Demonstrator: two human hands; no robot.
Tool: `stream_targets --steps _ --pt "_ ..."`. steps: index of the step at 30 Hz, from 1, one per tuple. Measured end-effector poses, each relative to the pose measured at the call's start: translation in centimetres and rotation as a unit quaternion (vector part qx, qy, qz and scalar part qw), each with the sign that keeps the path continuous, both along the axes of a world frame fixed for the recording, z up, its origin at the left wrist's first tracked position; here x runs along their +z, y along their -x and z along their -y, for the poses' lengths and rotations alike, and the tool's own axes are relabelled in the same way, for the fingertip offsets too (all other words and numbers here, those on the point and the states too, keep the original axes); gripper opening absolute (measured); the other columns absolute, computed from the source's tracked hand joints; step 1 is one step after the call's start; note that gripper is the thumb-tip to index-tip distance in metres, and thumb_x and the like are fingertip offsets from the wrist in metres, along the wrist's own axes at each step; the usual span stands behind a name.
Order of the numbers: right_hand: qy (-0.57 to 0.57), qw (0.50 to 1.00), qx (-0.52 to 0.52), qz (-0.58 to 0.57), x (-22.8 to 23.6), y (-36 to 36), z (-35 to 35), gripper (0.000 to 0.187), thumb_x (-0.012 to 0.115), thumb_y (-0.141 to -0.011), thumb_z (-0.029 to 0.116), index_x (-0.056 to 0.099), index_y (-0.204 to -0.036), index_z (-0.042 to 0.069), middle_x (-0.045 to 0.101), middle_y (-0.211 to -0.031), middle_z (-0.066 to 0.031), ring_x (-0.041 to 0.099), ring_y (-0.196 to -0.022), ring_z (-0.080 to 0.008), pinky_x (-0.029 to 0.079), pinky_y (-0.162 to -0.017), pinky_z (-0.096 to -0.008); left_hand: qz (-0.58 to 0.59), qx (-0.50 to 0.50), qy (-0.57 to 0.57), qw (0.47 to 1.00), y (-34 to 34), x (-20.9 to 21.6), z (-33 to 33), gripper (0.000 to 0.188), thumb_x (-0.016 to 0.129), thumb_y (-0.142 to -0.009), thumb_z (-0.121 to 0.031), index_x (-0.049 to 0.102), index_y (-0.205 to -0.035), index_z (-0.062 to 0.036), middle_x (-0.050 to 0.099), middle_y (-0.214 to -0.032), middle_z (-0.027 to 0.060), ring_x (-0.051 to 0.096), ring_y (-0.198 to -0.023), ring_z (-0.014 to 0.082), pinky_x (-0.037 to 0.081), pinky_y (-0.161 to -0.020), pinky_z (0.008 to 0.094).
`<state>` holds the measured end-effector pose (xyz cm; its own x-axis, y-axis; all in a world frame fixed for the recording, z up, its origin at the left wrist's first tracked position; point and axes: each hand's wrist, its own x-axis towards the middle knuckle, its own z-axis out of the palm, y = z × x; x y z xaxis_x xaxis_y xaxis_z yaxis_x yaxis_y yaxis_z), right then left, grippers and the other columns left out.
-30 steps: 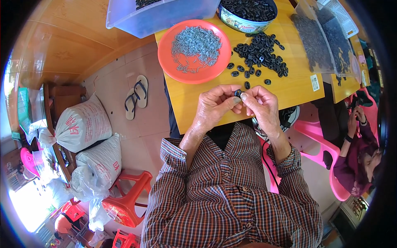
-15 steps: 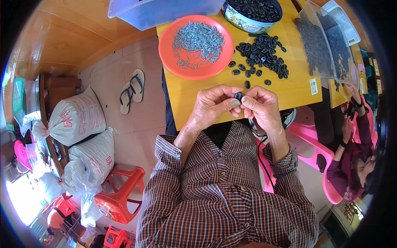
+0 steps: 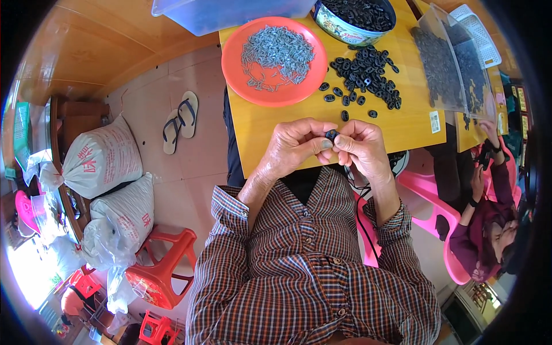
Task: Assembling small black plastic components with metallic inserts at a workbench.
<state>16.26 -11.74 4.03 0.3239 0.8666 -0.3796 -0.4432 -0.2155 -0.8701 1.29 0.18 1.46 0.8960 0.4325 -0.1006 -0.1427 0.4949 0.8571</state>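
Over the table's near edge, my left hand and my right hand meet, both closed on one small black oval plastic part. Thumbs and fingertips of both pinch it from either side, hiding most of it. Just beyond lies a loose pile of similar black oval parts, each with two holes, some scattered toward me. To the left of the pile, an orange-red plate holds a heap of small silvery metal pins. Whether a pin is between my fingers, I cannot tell.
A round tin of black parts stands behind the pile, beside a translucent bin. Clear containers of dark parts sit at right, near another person on a pink chair. White sacks, sandals and a red stool are at left.
Both hands keep their pinch on the black part, nearly in the same place. The whole view has shifted slightly, and the part looks a little turned between the fingers.
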Motion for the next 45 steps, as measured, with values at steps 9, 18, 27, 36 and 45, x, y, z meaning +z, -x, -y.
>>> stream_targets --steps 9,18,27,36,45 --pt "0.025 1.0 0.009 0.008 -0.2 -0.1 0.1 0.012 0.069 -0.082 0.006 0.06 -0.079 -0.003 0.062 -0.066 -0.0079 0.059 -0.049 -0.0104 0.045 -0.041 -0.0188 -0.008 -0.012 -0.015 1.0 0.1 -0.2 -0.3 0.023 0.059 -0.086 0.006 0.061 -0.11 0.0048 0.067 -0.085 0.0116 0.065 -0.07 0.0146 0.058 -0.062 0.0281" --pt "0.037 0.999 0.013 0.033 -0.3 0.0 0.1 0.012 0.069 -0.082 0.005 0.06 -0.078 -0.002 0.062 -0.064 -0.007 0.058 -0.047 -0.0089 0.043 -0.039 -0.018 -0.021 -0.016 -0.031 0.999 0.0 0.1 -0.1 0.024 0.059 -0.086 0.006 0.061 -0.11 0.0046 0.067 -0.083 0.0112 0.066 -0.07 0.0149 0.058 -0.063 0.0281" --pt "0.003 0.992 -0.054 0.116 1.9 2.2 -0.5 0.014 0.064 -0.089 0.012 0.058 -0.086 -0.001 0.062 -0.073 -0.0046 0.056 -0.056 -0.0055 0.046 -0.049 -0.0178 0.02 0.049 0.003 0.999 -0.2 -0.2 0.2 0.027 0.062 -0.085 0.006 0.058 -0.111 0.0041 0.066 -0.094 0.0102 0.066 -0.078 0.0153 0.058 -0.071 0.0279" --pt "-0.016 0.981 -0.058 0.182 2.4 3.4 -1.0 0.013 0.061 -0.09 0.011 0.057 -0.086 -0.001 0.062 -0.071 -0.0059 0.057 -0.057 -0.007 0.047 -0.051 -0.0195 0.044 0.071 0.027 0.996 0.7 -0.2 0.1 0.028 0.061 -0.084 0.007 0.059 -0.112 0.0036 0.065 -0.093 0.0089 0.066 -0.078 0.0152 0.057 -0.072 0.0272" --pt "-0.012 0.983 -0.041 0.177 2.6 3.6 -1.6 0.013 0.062 -0.089 0.009 0.057 -0.084 -0.001 0.061 -0.071 -0.0058 0.057 -0.056 -0.0077 0.047 -0.05 -0.0198 0.05 0.068 0.034 0.996 1.3 -0.4 -0.1 0.028 0.061 -0.085 0.006 0.059 -0.113 0.0037 0.066 -0.095 0.0098 0.065 -0.078 0.0147 0.057 -0.071 0.0271"
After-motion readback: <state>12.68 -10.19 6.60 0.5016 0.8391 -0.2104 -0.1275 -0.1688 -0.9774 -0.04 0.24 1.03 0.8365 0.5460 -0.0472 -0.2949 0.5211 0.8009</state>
